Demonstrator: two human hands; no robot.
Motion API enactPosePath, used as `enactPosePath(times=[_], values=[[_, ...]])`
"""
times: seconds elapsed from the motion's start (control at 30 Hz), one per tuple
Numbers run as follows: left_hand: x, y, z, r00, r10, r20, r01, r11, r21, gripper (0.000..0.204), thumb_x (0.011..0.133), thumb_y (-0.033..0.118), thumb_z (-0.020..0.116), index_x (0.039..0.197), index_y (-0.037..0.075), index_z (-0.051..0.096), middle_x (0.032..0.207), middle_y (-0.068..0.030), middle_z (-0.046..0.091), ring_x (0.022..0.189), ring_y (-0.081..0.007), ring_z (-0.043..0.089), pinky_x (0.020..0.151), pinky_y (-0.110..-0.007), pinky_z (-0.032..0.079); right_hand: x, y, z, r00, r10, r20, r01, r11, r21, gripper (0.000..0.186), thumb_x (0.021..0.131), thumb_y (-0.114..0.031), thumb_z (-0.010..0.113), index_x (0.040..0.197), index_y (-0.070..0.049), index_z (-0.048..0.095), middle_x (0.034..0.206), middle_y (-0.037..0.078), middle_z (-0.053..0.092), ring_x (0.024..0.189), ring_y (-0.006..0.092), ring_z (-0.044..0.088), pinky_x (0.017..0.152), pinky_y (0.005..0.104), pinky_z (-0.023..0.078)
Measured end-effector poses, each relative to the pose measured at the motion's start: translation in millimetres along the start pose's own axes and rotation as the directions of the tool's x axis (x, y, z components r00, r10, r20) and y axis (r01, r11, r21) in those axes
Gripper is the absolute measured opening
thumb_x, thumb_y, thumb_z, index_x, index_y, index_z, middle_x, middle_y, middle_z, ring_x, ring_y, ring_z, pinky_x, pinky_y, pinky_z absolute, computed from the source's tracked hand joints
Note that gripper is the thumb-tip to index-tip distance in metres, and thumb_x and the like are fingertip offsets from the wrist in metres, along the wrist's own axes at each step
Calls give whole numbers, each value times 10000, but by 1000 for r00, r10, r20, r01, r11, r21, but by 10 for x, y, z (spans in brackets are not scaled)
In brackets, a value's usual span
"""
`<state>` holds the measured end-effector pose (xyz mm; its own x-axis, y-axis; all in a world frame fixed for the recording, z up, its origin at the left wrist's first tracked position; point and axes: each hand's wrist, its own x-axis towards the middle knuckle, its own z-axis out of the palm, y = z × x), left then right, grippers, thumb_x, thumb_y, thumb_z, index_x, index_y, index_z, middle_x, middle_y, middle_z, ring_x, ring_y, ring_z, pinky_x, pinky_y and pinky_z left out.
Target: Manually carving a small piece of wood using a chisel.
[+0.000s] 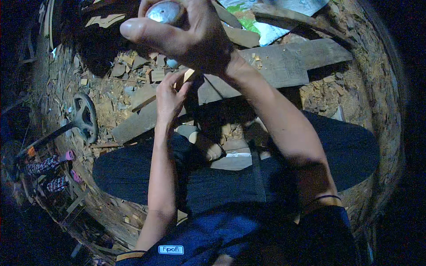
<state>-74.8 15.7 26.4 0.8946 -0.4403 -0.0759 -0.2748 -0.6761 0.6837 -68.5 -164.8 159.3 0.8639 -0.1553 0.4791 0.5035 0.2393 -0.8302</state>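
Note:
My right hand [191, 42] is raised high and close to the camera, its fingers wrapped round a tool handle [165, 13] that ends in a round, shiny metal butt. The tool's working end is hidden, so its kind does not show. Lower and to the left, my left hand [169, 98] pinches a small pale piece of wood [189, 74]. That piece stands upright above a long grey plank [275, 66], which lies across the ground before my legs. My right hand and wrist cover part of the space just beyond the wood.
Wood chips [133, 66] litter the dirt ground beyond the plank. A spoked wheel [85, 117] on a rod stands at left, near pink and checked items [57, 170]. At the back right lie a white and green sack [268, 33] and a curved piece of timber [293, 17].

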Motion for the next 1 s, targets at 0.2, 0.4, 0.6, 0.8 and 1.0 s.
enactPosePath(times=[0.2, 0.4, 0.6, 0.8, 1.0], values=[[22, 49, -58, 981, -126, 150, 157, 963, -219, 337, 849, 199, 693, 1115, -2, 648, 877, -86, 690, 709, -116, 603, 635, -259, 482, 33, 109, -61, 999, 29, 34, -33, 990, 138, 319, 851, -288, 657, 678, -43, 546, 559, -18, 518, 515, 40, 495, 456, 219, 384], [-2, -162, -27, 986, -114, 124, 133, 978, -158, 396, 854, 232, 684, 1190, 34, 615, 957, -107, 554, 856, -187, 551, 773, -311, 469, -20, -121, -90, 994, -21, -106, 11, 995, -100, 341, 847, -314, 653, 668, -45, 545, 546, -25, 503, 519, 40, 500, 459, 217, 373], [-72, -163, 13, 988, 144, -52, -127, 962, 241, 560, 776, 265, 750, 1251, 42, 555, 1033, -153, 542, 957, -304, 521, 854, -395, 455, 45, -182, -50, 996, 37, -81, -52, 979, -196, 385, 837, -371, 650, 664, -43, 546, 533, -33, 468, 494, 38, 459, 450, 219, 344], [-41, -54, 3, 998, 65, -5, -62, 965, 254, 552, 765, 274, 751, 1230, 34, 575, 1062, -172, 537, 1002, -340, 511, 887, -416, 437, 22, -156, -5, 994, 40, -103, -56, 987, -151, 388, 839, -371, 650, 659, -43, 545, 533, -26, 475, 491, 42, 463, 447, 221, 339], [-40, -44, 37, 998, 26, 59, -39, 974, 223, 544, 784, 281, 734, 1229, 14, 571, 1058, -175, 533, 1015, -344, 507, 890, -421, 435, 29, -100, 13, 995, 23, -97, -42, 980, -197, 395, 843, -381, 644, 658, -46, 545, 527, -21, 477, 480, 50, 460, 444, 225, 342]])
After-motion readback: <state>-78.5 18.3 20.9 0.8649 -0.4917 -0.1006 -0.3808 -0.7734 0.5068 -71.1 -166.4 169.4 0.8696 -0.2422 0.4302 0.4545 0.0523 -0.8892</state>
